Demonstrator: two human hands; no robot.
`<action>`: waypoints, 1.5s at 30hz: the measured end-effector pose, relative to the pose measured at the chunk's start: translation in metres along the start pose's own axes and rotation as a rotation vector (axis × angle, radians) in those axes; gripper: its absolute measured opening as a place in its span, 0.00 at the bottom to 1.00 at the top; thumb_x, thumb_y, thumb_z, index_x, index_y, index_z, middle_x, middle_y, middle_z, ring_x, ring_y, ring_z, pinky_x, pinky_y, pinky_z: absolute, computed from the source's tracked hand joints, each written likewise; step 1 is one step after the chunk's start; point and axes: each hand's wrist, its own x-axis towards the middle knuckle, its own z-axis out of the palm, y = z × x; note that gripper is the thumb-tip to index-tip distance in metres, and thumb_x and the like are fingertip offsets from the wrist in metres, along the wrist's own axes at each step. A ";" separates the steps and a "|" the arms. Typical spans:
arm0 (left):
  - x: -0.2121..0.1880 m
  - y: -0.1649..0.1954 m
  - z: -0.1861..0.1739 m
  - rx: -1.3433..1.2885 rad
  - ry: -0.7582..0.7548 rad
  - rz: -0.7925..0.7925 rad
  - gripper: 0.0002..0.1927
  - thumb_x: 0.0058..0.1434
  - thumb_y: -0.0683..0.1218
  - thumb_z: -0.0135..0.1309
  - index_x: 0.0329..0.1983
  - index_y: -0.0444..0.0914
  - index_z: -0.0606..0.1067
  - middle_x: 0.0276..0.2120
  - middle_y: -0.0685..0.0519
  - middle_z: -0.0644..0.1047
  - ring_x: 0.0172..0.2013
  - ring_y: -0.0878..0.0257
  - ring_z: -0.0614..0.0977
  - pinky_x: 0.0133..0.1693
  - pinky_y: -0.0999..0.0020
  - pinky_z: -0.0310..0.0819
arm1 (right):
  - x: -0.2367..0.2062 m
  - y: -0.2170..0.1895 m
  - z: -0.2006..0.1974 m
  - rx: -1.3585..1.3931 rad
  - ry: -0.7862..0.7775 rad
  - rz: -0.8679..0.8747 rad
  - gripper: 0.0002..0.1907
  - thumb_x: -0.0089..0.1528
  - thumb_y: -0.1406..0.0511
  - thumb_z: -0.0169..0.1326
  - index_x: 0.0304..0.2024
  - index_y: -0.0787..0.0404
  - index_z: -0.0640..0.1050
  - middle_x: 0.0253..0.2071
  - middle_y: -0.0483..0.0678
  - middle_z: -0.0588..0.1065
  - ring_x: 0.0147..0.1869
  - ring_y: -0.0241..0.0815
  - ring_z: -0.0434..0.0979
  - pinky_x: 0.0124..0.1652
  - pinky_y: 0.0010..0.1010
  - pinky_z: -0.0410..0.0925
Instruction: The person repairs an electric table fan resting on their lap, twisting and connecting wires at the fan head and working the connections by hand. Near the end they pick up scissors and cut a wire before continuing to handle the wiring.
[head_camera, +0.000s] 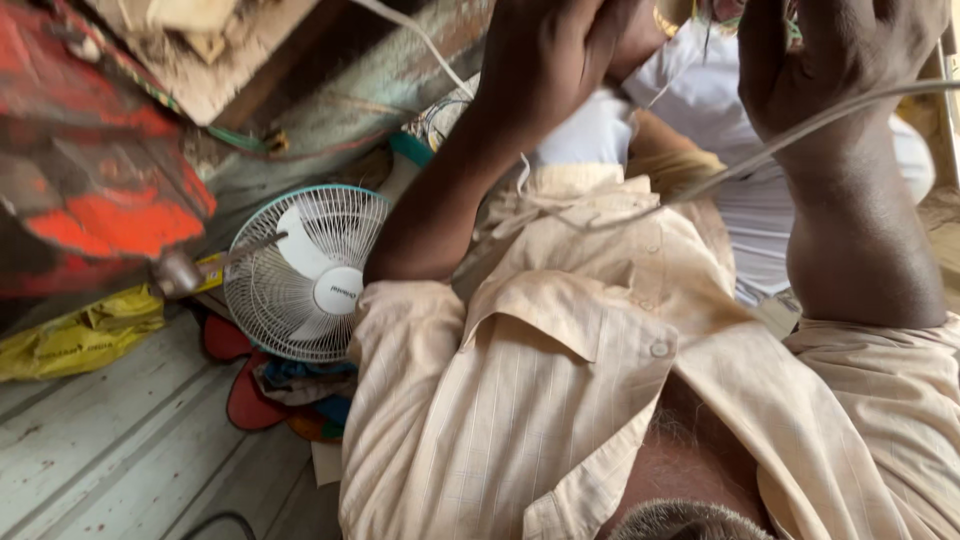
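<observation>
Cable (800, 130), thin and pale, runs slantwise across our right hand (830, 70) near the picture's top right and passes down over the cream shirt (560, 380). We cannot tell whether the right fingers grip it or merely lie behind it; the left hand (545, 55), at top centre, is curled into a loose fist, its contents hidden. We judge that a tug could snag the cable on the collar or pull it free, since it hangs slack and unsupported. Outward, a white table fan (305, 275) with a teal rim stands at the left on grey floorboards (110, 450). A crumpled yellow bag (85, 335) lies by the left edge, beneath a red painted panel (100, 160); any labels are too small to tell.
</observation>
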 end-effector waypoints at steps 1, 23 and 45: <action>0.006 0.006 -0.005 0.013 0.012 0.018 0.08 0.71 0.45 0.58 0.47 0.37 0.75 0.36 0.48 0.79 0.36 0.48 0.81 0.38 0.57 0.74 | 0.008 0.008 0.003 0.012 -0.016 -0.008 0.15 0.64 0.73 0.59 0.53 0.61 0.76 0.50 0.50 0.75 0.50 0.49 0.74 0.48 0.39 0.64; 0.047 0.042 -0.021 -0.119 -0.050 0.094 0.19 0.71 0.36 0.61 0.59 0.36 0.67 0.50 0.48 0.79 0.48 0.54 0.84 0.51 0.61 0.80 | 0.034 0.031 -0.009 0.427 -0.005 0.131 0.15 0.67 0.72 0.60 0.55 0.62 0.72 0.54 0.49 0.79 0.56 0.51 0.77 0.57 0.45 0.67; 0.053 0.043 -0.026 -0.132 0.004 0.027 0.15 0.73 0.38 0.60 0.57 0.38 0.69 0.49 0.51 0.80 0.49 0.55 0.85 0.49 0.67 0.82 | 0.023 0.005 0.000 0.301 -0.029 0.268 0.11 0.65 0.76 0.55 0.50 0.63 0.76 0.42 0.49 0.77 0.50 0.49 0.77 0.61 0.42 0.64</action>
